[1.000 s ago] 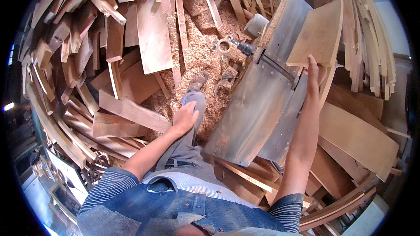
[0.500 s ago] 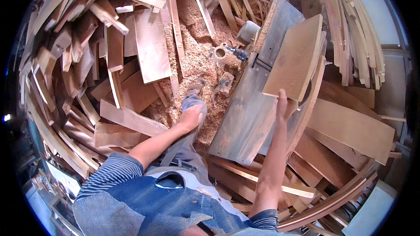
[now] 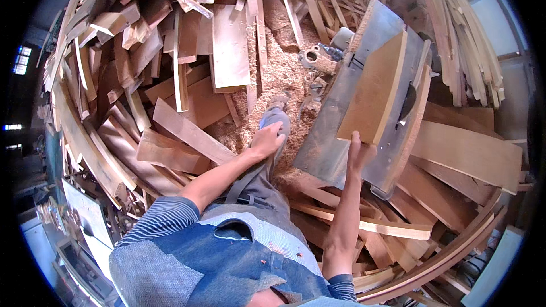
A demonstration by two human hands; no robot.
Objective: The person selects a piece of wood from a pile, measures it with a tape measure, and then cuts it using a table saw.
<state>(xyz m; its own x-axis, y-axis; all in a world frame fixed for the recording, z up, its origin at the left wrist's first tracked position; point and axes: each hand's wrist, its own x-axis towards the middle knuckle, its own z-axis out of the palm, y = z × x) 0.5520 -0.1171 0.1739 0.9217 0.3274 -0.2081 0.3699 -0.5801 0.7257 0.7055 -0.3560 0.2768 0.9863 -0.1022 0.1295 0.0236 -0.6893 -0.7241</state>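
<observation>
In my right hand [image 3: 359, 152] is the near end of a wide, flat wooden board [image 3: 375, 88], with a finger along its end edge. The board stands tilted over the grey metal table of a woodworking machine [image 3: 324, 142]. To its right, a dark, rounded blade-like part [image 3: 407, 103] shows in the table, close to a long wooden edge strip. My left hand [image 3: 267, 140] lies on my bent knee, its fingers curled in with nothing visible in them.
Loose boards and offcuts [image 3: 170, 148] are heaped at the left. Wood shavings [image 3: 284, 74] cover the floor beside the machine, around a metal pipe-like fitting [image 3: 315, 57]. More planks [image 3: 466, 153] lie at the right, and long strips [image 3: 460, 40] lean behind them.
My right hand has drawn the board nearer and tipped it up more on edge, uncovering the dark blade-like part. The left hand's fingers look more curled on the knee. The view has shifted left.
</observation>
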